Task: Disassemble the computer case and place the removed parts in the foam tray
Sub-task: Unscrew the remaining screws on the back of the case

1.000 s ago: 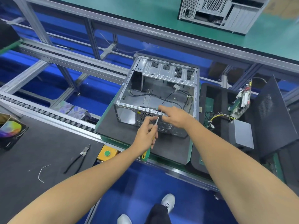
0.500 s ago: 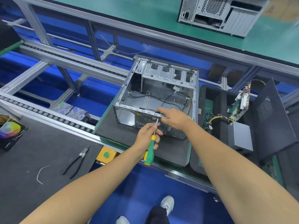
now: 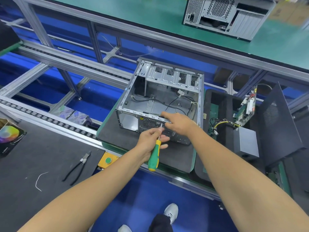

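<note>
An open silver computer case (image 3: 160, 97) lies on its side on a black foam pad (image 3: 120, 139), with loose black cables inside. My left hand (image 3: 151, 139) grips a green and yellow screwdriver (image 3: 154, 156), its tip against the case's near rear panel beside the fan grille. My right hand (image 3: 179, 123) rests on the near top rail of the case, fingers curled over its edge. To the right, the black foam tray (image 3: 215, 101) holds a grey power supply (image 3: 245, 141), a circuit board (image 3: 247, 106) and a black side panel (image 3: 280, 124).
Black pliers (image 3: 77, 166) and a white wire scrap (image 3: 39, 180) lie on the dark mat at left, near a yellow box with a green button (image 3: 107, 159). A second computer case (image 3: 225, 15) stands on the green bench behind. Roller conveyor rails cross the left.
My left hand has pulled back slightly along the screwdriver, so more of the green handle shows below it. My right hand stays on the case rail.
</note>
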Motion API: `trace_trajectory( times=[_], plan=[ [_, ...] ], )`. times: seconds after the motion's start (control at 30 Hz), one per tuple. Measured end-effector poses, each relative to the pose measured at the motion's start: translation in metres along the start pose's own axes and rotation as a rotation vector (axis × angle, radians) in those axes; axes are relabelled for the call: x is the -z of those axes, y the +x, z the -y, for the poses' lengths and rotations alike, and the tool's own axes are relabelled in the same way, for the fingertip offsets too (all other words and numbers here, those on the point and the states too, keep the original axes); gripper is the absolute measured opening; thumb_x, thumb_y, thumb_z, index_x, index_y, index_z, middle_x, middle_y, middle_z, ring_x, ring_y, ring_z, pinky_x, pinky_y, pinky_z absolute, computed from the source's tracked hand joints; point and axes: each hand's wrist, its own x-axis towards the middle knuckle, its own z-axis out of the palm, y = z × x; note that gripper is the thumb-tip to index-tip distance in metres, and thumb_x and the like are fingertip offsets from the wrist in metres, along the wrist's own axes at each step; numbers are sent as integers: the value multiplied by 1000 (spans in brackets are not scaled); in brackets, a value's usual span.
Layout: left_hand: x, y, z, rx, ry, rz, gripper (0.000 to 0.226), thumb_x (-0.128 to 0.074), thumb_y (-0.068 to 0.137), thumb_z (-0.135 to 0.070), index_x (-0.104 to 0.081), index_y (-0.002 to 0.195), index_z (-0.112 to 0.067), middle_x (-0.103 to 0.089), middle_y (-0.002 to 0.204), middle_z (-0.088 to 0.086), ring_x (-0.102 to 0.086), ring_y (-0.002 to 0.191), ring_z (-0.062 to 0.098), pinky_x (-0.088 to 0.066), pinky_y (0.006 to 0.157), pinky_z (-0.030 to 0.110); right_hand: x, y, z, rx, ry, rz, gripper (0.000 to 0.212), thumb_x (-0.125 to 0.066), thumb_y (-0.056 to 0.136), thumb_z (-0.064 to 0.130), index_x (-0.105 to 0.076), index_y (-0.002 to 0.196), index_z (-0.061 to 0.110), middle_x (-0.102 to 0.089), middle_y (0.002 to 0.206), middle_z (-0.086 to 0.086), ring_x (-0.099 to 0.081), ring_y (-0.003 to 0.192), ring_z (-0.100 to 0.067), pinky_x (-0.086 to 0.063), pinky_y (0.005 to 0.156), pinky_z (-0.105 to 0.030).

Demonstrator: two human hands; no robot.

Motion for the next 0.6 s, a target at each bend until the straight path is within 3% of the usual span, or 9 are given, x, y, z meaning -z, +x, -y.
trace_trajectory(
  times=[0.13,0.27,0.37,0.47,0.6],
  plan=[
    [-5,0,-1,22,14,10,24,-55,106,-27,-72,109,-10,-71,74,4,-77,77,17,-59,54,31,0,0,0,-5,-9,6,22,-43,86,37,-37,108,38,-57,71,-1,-58,68,-27,-53,66,-48],
    [-4,2,-5,61,-5,33,29,-47,109,-27,-71,108,-11,-71,75,3,-66,58,11,-49,44,23,0,0,0,-12,-5,-3,20,-42,86,37,-38,106,38,-56,70,-1,-57,65,-26,-53,64,-47],
    [-3,3,-6,71,-21,13,20,-47,109,-23,-63,109,-9,-62,73,4,-48,48,8,-35,38,20,-1,0,0,-17,0,-4,22,-43,87,37,-39,109,38,-55,72,-1,-57,65,-26,-52,64,-47],
    [-7,4,-12,23,-33,-7,19,-52,107,-29,-49,104,-11,-62,72,4,-46,48,8,-32,37,20,-1,1,-1,-24,6,1,24,-42,87,37,-39,110,39,-54,72,0,-56,65,-25,-53,64,-48],
    [-11,5,-20,-58,29,-9,23,-54,106,-31,-50,96,-10,-52,76,4,-44,48,6,-32,37,19,-1,2,-1,-30,7,8,22,-42,87,36,-40,109,36,-55,72,-1,-57,66,-26,-53,65,-49]
  ],
)
